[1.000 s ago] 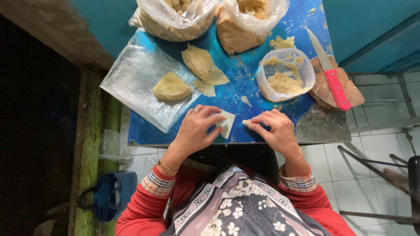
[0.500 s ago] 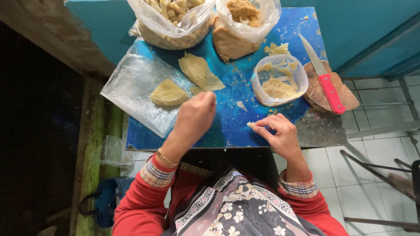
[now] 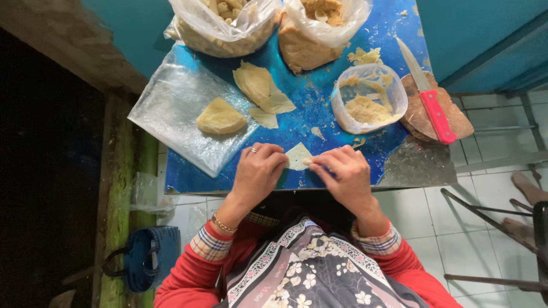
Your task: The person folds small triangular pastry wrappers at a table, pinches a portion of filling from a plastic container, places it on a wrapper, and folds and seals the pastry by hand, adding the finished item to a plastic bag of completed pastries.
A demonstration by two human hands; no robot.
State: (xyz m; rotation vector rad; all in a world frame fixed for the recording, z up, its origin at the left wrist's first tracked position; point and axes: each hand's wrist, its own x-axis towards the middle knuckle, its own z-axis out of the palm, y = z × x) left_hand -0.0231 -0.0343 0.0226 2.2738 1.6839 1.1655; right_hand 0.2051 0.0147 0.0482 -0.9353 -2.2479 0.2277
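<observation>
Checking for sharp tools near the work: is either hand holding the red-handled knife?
No: the red-handled knife lies on the wooden board, while the left hand and right hand touch a pale wrapper.

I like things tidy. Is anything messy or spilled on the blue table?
Yes. Pale crumbs lie scattered on the blue table beside the plastic tub, with more bits below it. The red-handled knife lies slanted on a wooden block by the table's edge.

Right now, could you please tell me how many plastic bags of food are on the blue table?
2: a left bag and a right bag, side by side along the table's far edge.
</observation>
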